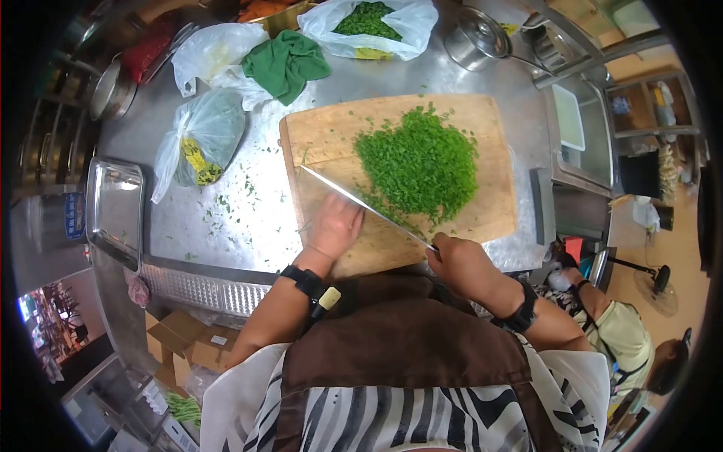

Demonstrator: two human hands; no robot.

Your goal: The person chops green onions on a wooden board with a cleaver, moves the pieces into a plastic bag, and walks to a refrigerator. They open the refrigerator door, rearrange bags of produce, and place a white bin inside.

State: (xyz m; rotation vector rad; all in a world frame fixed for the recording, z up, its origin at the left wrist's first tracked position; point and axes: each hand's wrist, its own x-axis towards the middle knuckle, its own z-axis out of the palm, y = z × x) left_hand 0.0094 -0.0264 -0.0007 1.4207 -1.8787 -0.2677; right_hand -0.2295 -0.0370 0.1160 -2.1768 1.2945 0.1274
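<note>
My right hand [456,260] is closed around the handle of a kitchen knife, at the lower right of the cutting board. The knife's long, narrow blade [369,208] slants up and left across the wooden cutting board [320,135], its tip near the board's left side. Just below the blade, my left hand [335,226] rests with its fingers extended toward the metal; the blade partly hides the fingertips. Beyond the knife lies a large heap of finely chopped green herbs [418,166], probably scallions, with loose bits scattered around it.
A tied plastic bag of greens [203,139], a green cloth [286,66] and an open bag of chopped greens [369,49] sit on the steel table [226,241]. A lidded pot [478,39] stands at back right, a metal tray [115,207] at left. Another person [621,339] works at right.
</note>
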